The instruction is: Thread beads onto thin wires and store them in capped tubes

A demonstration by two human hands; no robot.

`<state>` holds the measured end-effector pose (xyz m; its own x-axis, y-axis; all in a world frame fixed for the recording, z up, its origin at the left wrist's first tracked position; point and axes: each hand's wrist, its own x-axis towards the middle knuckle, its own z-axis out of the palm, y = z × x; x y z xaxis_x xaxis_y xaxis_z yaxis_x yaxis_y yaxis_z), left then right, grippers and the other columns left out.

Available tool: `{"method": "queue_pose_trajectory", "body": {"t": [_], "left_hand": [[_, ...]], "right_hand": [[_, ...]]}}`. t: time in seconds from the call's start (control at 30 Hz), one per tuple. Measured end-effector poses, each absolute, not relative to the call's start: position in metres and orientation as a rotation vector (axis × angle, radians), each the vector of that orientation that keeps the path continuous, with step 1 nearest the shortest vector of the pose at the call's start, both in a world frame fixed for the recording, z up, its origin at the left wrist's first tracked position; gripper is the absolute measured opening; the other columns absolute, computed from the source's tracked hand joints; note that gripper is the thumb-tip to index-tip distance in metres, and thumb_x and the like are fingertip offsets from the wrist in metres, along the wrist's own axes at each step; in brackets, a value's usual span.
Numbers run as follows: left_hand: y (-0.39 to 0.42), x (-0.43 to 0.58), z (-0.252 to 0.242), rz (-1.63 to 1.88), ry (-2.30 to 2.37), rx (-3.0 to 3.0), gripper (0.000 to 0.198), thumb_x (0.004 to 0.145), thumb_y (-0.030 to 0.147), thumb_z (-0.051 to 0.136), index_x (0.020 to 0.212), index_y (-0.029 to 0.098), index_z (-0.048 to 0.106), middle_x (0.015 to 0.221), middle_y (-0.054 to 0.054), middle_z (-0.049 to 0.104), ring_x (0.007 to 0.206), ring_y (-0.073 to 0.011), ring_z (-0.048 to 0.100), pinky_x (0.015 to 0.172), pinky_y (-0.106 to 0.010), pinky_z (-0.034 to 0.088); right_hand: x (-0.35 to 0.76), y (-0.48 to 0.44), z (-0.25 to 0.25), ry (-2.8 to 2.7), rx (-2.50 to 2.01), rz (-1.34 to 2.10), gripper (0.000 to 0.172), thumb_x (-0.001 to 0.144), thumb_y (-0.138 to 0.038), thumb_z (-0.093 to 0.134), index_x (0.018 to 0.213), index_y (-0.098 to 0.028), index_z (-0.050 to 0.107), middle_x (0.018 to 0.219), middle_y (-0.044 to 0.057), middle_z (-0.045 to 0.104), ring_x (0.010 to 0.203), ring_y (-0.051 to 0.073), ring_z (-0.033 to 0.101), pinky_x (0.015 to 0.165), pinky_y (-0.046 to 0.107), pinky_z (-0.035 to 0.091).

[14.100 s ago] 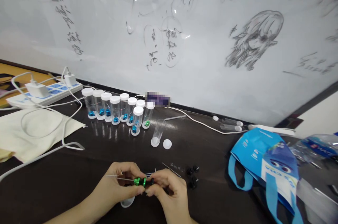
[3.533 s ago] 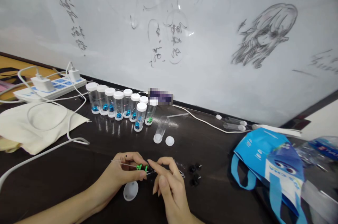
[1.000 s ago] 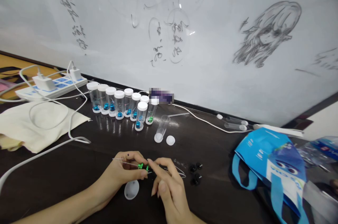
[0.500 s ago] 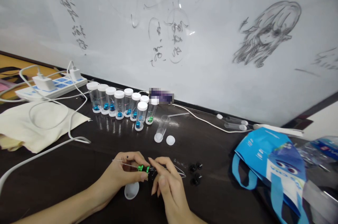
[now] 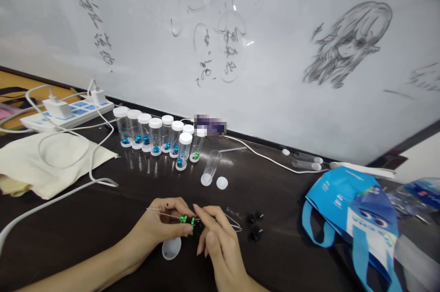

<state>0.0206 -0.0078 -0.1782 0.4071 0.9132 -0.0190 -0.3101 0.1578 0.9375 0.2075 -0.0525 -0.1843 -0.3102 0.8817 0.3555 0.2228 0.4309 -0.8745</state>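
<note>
My left hand (image 5: pixel 156 225) pinches a small green-and-black spool-like part (image 5: pixel 187 220) between thumb and fingertips. A thin pale wire (image 5: pixel 163 213) runs leftward from that part across the palm. Close against its right end is my right hand (image 5: pixel 223 244), index finger stretched toward it and thumb pressed near the other fingers. Anything between those right fingers is hidden. A white round lid (image 5: pixel 171 249) lies below my left hand. Thin bent white strands (image 5: pixel 234 224) show behind the right hand, and a few small black knob-like parts (image 5: pixel 255 233) lie to its right.
Capped clear tubes (image 5: pixel 156 138) holding blue or green parts stand in a row. Nearby are an open tube (image 5: pixel 212 166) and a white cap (image 5: pixel 222 183). A power strip (image 5: pixel 67 115), cables and cream cloth (image 5: pixel 51 163) lie left; a blue bag (image 5: pixel 354 209) lies right.
My right thumb and fingers have shifted very slightly beside the green-and-black part. My left hand keeps its pinch, and the things on the table have not moved.
</note>
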Motion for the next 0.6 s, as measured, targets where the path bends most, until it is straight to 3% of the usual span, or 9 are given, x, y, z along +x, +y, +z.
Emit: {"method": "queue_pose_trajectory", "body": {"t": [0.13, 0.33, 0.6], "left_hand": [[-0.0072, 0.0200, -0.1809, 0.992, 0.715, 1.069, 0.016, 0.064, 0.017, 0.086, 0.076, 0.017, 0.074, 0.073, 0.002, 0.064, 0.068, -0.0119, 0.060, 0.064, -0.021, 0.048], [-0.0042, 0.0199, -0.1821, 0.983, 0.742, 1.020, 0.017, 0.066, 0.018, 0.085, 0.078, 0.017, 0.074, 0.075, 0.002, 0.066, 0.067, -0.0118, 0.061, 0.064, -0.021, 0.048], [-0.0061, 0.0202, -0.1768, 0.968, 0.744, 1.025, 0.015, 0.067, 0.018, 0.085, 0.076, 0.017, 0.073, 0.072, 0.002, 0.067, 0.068, -0.0116, 0.060, 0.064, -0.021, 0.047]], "right_hand": [[0.2071, -0.0523, -0.1852, -1.755, -0.966, 0.920, 0.043, 0.102, -0.045, 0.031, 0.140, -0.033, 0.049, 0.116, 0.008, 0.050, 0.059, 0.010, 0.057, 0.056, 0.027, 0.051], [0.2098, -0.0570, -0.1849, -1.825, -0.950, 0.768, 0.044, 0.102, -0.047, 0.028, 0.141, -0.034, 0.045, 0.123, 0.008, 0.048, 0.062, 0.012, 0.060, 0.071, 0.036, 0.052], [0.2094, -0.0567, -0.1844, -1.904, -0.957, 0.734, 0.043, 0.103, -0.047, 0.027, 0.141, -0.037, 0.042, 0.129, 0.007, 0.049, 0.068, 0.015, 0.061, 0.075, 0.039, 0.050]]}}
